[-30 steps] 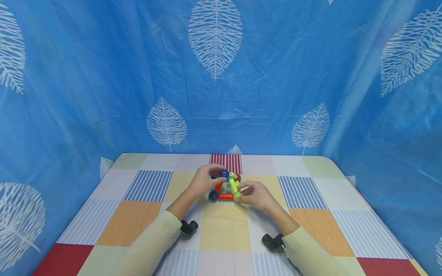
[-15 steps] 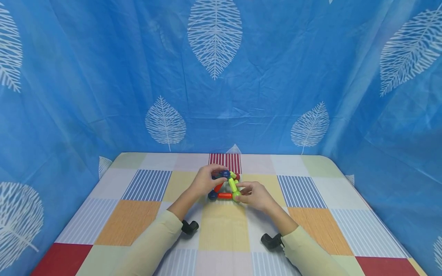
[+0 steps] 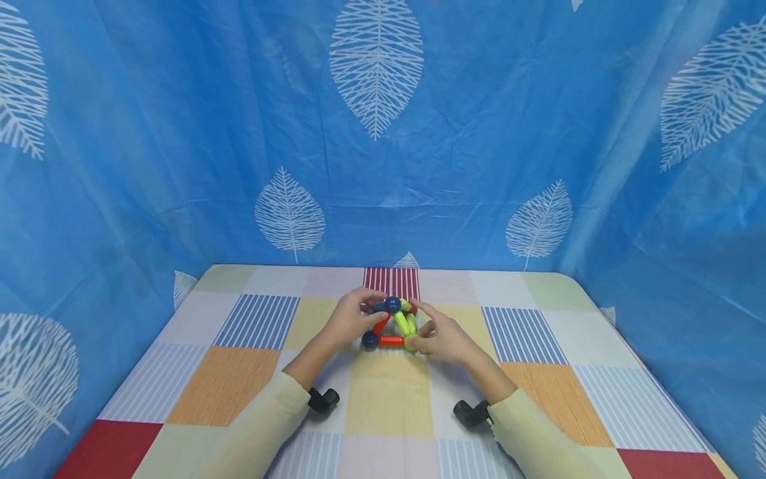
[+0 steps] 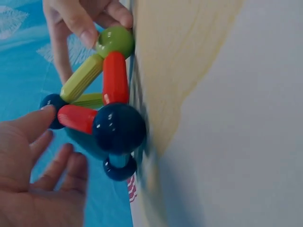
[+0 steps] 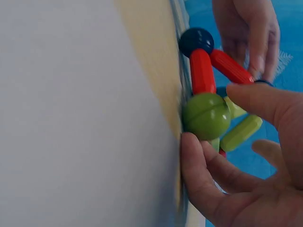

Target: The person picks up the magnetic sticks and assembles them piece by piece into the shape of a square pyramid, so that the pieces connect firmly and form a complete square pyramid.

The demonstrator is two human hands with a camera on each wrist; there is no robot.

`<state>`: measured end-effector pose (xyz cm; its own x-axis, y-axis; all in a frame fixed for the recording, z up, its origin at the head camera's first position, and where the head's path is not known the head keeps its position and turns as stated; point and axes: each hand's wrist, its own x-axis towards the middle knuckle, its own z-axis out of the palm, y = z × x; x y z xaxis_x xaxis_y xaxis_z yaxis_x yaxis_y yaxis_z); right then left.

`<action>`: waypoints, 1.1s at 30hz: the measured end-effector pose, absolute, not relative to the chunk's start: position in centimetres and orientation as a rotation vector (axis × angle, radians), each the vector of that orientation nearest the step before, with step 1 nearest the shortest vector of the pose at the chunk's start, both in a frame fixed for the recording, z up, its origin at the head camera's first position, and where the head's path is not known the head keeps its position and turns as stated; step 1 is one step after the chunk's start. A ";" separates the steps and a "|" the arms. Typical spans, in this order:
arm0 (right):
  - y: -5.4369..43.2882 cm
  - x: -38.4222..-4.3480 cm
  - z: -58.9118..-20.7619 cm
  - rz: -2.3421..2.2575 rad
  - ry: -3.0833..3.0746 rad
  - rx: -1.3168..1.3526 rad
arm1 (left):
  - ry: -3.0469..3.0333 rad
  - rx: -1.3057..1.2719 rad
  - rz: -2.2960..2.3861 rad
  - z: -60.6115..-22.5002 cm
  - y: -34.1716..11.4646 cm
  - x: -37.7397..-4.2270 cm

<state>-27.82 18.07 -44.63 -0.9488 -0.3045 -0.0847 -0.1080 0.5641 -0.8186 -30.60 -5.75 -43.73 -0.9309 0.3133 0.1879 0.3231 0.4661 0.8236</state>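
Observation:
A pyramid-like frame of magnetic sticks and balls stands on the table. Its peak is a dark blue ball (image 3: 392, 305); a red stick (image 3: 391, 340) joins another dark blue ball (image 4: 119, 127) to a green ball (image 5: 207, 116) along the front. Yellow-green sticks (image 4: 82, 78) rise on the right side. My left hand (image 3: 350, 318) is beside the peak, its thumb tip at that ball and its other fingers spread below. With thumb and lower fingers, my right hand (image 3: 441, 337) grips the green ball, while its index finger stretches toward the back right, where a red ball is mostly hidden.
A patchwork-patterned cloth (image 3: 389, 399) covers the table. Blue curtains (image 3: 383, 199) with white leaf prints enclose the back and sides. Black wrist devices (image 3: 324, 400) sit at both cuffs.
My left fingers have loosened from around the peak ball, which shows more fully. My right index finger has straightened toward the far corner, while the thumb stays at the green ball.

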 end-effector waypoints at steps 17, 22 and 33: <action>17.6 -28.6 -44.2 -1.292 2.548 -0.327 | -2.938 -0.615 -1.622 -44.7 -8.5 -30.2; 17.7 -28.9 -44.3 -1.331 2.487 -0.285 | -2.944 -0.616 -1.653 -44.9 -8.7 -30.1; 19.3 -30.6 -43.9 -1.421 2.391 -0.315 | -2.983 -0.602 -1.569 -45.1 -8.6 -30.0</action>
<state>-30.56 19.31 -43.86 -0.9173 -0.3570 -0.1762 -0.0159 0.4750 -0.8798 -30.01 -8.57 -45.12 -0.8997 0.4281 -0.0850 0.1725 0.5278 0.8317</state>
